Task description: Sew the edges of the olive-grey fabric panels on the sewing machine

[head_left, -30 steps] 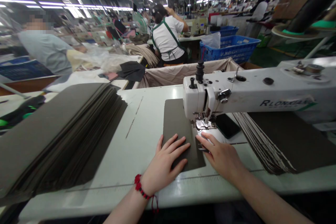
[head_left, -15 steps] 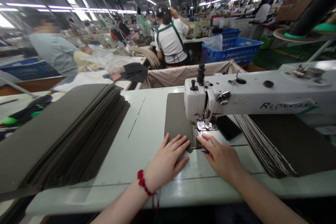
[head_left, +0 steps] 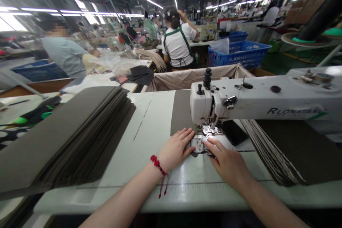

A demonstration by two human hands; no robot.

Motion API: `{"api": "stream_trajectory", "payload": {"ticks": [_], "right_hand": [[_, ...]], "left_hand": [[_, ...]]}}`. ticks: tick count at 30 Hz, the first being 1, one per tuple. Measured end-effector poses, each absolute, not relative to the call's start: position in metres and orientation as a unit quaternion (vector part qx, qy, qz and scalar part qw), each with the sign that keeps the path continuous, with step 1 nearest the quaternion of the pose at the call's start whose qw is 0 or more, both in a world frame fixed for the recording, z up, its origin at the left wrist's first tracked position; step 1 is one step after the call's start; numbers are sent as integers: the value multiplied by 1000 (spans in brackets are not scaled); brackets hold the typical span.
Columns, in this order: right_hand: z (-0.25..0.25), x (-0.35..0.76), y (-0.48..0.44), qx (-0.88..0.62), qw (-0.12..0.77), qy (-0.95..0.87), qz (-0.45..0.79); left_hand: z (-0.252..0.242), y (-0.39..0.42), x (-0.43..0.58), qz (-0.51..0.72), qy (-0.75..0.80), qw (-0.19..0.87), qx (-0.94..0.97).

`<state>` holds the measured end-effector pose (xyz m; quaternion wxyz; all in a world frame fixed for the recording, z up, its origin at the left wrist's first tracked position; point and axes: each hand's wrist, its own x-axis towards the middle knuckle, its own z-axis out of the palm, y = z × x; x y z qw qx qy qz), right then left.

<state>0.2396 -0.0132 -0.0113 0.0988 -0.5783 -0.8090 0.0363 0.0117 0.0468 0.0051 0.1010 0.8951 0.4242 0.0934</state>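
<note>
My left hand [head_left: 175,149], a red and black beaded bracelet on its wrist, lies flat with fingers stretched over the near edge of a dark grey-green fabric panel [head_left: 181,108]. The panel runs back beside and partly behind the head of a white sewing machine [head_left: 267,96]. The presser foot [head_left: 210,130] sits just beyond my fingertips. On the bare metal plate [head_left: 199,144] before it rest the fingertips of my right hand [head_left: 229,164]. Its other fingers curl round something small and dark, mostly hidden.
A tall stack of dark panels [head_left: 80,131] stands at left. Another stack [head_left: 296,149] lies at right under the machine arm, near a black phone [head_left: 235,132]. Behind the table is a cloth-lined bin [head_left: 181,78]; beyond it are a blue crate [head_left: 237,55] and two seated people.
The fabric panel has slid away from me under the presser foot, baring the metal plate. My left hand has moved slightly forward with it. The view has shifted a little.
</note>
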Motion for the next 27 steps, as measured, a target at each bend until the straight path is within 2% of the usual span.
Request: {"api": "stream_trajectory", "payload": {"ticks": [27], "right_hand": [[-9, 239, -13, -572, 113, -811, 40]], "left_hand": [[2, 52, 13, 118, 426, 89, 892]]}}
